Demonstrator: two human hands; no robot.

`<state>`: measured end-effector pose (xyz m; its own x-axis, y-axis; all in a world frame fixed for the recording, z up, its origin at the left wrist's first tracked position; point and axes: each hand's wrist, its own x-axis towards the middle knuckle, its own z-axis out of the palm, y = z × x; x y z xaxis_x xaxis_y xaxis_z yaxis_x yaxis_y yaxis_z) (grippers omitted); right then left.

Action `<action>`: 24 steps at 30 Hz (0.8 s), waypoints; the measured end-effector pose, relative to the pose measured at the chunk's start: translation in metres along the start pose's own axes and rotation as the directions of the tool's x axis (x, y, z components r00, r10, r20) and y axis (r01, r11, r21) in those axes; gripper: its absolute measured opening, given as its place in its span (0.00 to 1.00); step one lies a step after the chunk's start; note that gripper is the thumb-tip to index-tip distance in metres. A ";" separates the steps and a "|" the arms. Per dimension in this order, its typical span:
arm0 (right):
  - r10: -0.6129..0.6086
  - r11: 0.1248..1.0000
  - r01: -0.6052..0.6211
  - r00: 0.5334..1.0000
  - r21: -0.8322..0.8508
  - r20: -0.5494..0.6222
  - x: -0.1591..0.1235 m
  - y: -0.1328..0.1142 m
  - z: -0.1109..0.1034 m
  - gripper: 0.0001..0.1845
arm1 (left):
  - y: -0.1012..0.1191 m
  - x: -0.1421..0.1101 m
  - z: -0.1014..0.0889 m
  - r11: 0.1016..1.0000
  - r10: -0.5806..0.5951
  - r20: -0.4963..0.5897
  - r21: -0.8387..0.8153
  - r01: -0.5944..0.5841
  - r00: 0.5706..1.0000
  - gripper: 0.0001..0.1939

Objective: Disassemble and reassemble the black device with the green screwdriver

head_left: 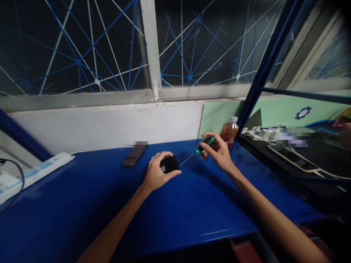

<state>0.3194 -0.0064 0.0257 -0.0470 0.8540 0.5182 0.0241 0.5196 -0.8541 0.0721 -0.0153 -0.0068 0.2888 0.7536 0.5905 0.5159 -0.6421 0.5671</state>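
Note:
My left hand [159,171] is closed around a small black box-shaped device [170,164] with a little pale label, held just above the blue table [175,219]. In my right hand [219,151] is a screwdriver [205,144] with a green and black handle, gripped between thumb and fingers. Its thin metal shaft slants down to the left, and the tip is at the right end of the device; whether it sits in a screw I cannot tell. A tiny dark piece [188,167], perhaps a screw, lies on the table below the shaft.
Behind my left hand lies a dark flat object [134,155], partly blurred out. A white power strip [41,173] runs along the left side. A drink bottle [229,131] stands behind my right hand. Past a blue post, a phone [293,157] and cables lie on a black table.

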 end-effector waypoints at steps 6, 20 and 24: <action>0.012 0.996 -0.015 0.999 -0.084 -0.039 0.000 -0.001 -0.001 0.18 | 0.001 0.001 -0.002 1.000 -0.003 -0.017 0.004 0.003 1.000 0.25; 0.017 0.999 -0.017 1.000 -0.029 -0.006 -0.001 -0.006 0.000 0.17 | 0.000 0.001 -0.002 1.000 -0.010 -0.019 -0.006 0.010 1.000 0.25; 0.032 0.998 -0.036 0.997 0.048 0.076 0.000 -0.007 -0.002 0.20 | 0.000 0.001 -0.002 1.000 -0.008 -0.026 -0.005 0.008 1.000 0.25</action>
<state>0.3210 -0.0096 0.0316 -0.1222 0.8656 0.4857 -0.0226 0.4868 -0.8732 0.0703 -0.0149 -0.0052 0.2636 0.7550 0.6004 0.5139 -0.6367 0.5749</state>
